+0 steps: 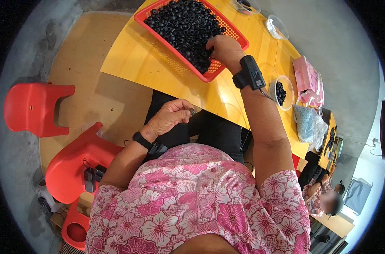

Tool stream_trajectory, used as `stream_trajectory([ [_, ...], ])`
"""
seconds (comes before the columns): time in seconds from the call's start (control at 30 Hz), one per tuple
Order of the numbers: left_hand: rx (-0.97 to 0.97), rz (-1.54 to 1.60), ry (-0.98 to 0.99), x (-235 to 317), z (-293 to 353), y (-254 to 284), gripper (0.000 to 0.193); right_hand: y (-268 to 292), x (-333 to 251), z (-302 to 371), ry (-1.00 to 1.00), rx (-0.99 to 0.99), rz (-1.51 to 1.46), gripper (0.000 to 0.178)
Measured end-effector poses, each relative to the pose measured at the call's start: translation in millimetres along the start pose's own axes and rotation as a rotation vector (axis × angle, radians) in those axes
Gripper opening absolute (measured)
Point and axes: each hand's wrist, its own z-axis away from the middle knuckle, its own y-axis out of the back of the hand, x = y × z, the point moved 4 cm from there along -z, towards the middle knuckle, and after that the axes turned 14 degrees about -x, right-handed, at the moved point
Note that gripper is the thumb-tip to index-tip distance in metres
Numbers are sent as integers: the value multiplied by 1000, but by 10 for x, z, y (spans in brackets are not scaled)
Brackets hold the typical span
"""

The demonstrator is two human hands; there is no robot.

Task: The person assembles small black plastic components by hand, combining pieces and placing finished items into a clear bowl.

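Observation:
A red plastic basket (207, 78) on the yellow table holds a heap of small black ring-like parts (180, 29), several with holes through them. My right hand (226, 51) reaches into its right side, fingers curled down against the heap. Whatever lies between those fingertips is hidden. Closer to my body, my left hand (171, 117) is held off the table's near edge over my lap. Its thumb and fingers pinch a small dark part (192, 111), mostly covered by the fingertips.
Right of my right forearm stands a clear tub (289, 91) with black parts, beside a pink bag (307, 80) and a plastic bag of bluish grains (304, 122). Another clear tub (277, 27) sits farther back. Red stools (29, 108) stand left; another person (324, 199) sits right.

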Motion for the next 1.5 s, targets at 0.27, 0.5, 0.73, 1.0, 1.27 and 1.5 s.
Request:
stream_trajectory([
  [0.27,2,37,-5,-1,16,22,18,21,-95,-2,-11,-38,117,22],
  [0.5,12,43,-16,28,18,1,17,49,-135,-7,43,-64,164,16],
  [0.73,34,2,-33,61,24,-61,14,37,-82,-34,73,-59,210,14],
  [1.0,89,-7,-73,-34,119,-7,14,88,-239,909,328,199,-943,13],
  [1.27,-8,-65,-159,178,2,-535,15,-388,-578,1963,346,185,-1438,11],
  [1.5,-65,-175,-178,192,-146,-978,17,-442,-640,2244,301,308,-1066,13],
])
